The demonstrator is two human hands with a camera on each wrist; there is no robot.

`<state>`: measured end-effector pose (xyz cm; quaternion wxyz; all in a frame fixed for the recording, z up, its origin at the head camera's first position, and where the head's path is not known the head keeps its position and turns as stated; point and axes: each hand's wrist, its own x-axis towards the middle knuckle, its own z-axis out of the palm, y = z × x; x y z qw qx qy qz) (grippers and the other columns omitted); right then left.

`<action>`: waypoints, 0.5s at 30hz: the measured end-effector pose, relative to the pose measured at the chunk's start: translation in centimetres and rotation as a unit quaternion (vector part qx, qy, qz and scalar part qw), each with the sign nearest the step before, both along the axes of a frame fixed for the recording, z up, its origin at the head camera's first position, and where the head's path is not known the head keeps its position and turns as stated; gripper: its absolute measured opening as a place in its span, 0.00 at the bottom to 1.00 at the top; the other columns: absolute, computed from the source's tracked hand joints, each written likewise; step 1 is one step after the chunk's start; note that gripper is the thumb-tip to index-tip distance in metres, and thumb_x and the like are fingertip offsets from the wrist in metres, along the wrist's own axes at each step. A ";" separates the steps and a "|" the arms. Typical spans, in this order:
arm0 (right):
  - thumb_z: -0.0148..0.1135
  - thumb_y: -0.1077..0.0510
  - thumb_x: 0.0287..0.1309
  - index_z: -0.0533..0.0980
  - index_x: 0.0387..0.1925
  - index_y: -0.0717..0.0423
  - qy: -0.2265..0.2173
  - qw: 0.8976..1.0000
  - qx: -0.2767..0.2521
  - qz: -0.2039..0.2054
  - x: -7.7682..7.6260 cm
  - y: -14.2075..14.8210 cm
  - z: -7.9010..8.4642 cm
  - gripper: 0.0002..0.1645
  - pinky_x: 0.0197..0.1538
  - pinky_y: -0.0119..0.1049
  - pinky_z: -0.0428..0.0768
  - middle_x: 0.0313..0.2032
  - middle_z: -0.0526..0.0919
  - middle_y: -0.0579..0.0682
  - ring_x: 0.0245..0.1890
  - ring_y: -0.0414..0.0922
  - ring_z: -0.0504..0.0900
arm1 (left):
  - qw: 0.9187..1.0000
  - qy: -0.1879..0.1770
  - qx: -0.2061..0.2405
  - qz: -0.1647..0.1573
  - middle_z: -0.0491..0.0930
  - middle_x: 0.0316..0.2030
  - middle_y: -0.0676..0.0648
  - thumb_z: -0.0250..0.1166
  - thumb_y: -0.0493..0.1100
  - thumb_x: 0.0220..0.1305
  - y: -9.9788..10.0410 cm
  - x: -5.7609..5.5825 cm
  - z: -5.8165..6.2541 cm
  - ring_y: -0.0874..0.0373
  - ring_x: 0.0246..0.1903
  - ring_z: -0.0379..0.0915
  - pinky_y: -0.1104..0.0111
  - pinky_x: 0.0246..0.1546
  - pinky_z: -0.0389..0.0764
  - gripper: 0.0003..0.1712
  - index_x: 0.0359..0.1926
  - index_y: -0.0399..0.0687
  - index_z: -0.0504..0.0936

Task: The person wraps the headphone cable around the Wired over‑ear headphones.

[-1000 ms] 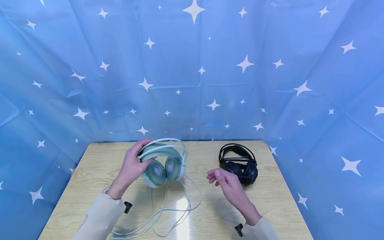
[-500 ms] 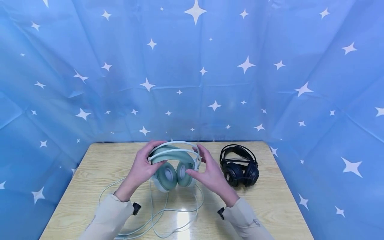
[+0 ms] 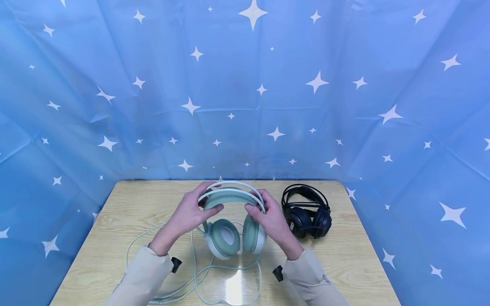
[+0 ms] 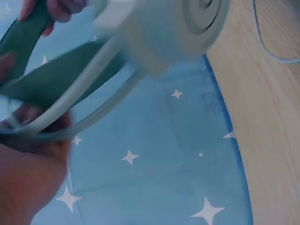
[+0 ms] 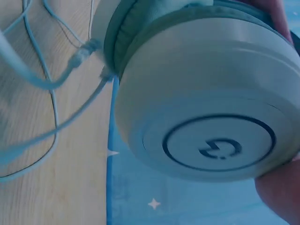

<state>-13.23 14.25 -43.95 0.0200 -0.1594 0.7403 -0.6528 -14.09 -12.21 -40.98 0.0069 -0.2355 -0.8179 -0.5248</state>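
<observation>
Left hand (image 3: 190,213) and right hand (image 3: 273,220) grip mint-green headphones (image 3: 224,238) by the headband (image 3: 231,195); black headphones (image 3: 301,219) lie right on the table (image 3: 337,267).

The pale headphones (image 3: 226,238) are held upright by the headband, over the middle part of the table (image 3: 354,255). Two white hoops (image 3: 235,182) arch above a green padded strap (image 3: 229,196). Below are the ear cups (image 5: 201,84), white with green cushions, standing apart. The thin cable (image 3: 220,267) makes loose loops on the table.
</observation>
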 end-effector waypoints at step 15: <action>0.62 0.59 0.72 0.73 0.61 0.61 0.011 1.000 -0.017 0.012 0.4 -0.3 -1.2 0.20 0.44 0.35 0.78 0.44 0.80 0.51 0.41 0.43 0.78 | 0.996 -0.074 -0.039 -0.030 0.76 0.64 0.47 0.80 0.52 0.55 0.4 0.2 0.5 0.46 0.64 0.74 0.46 0.63 0.74 0.50 0.75 0.54 0.67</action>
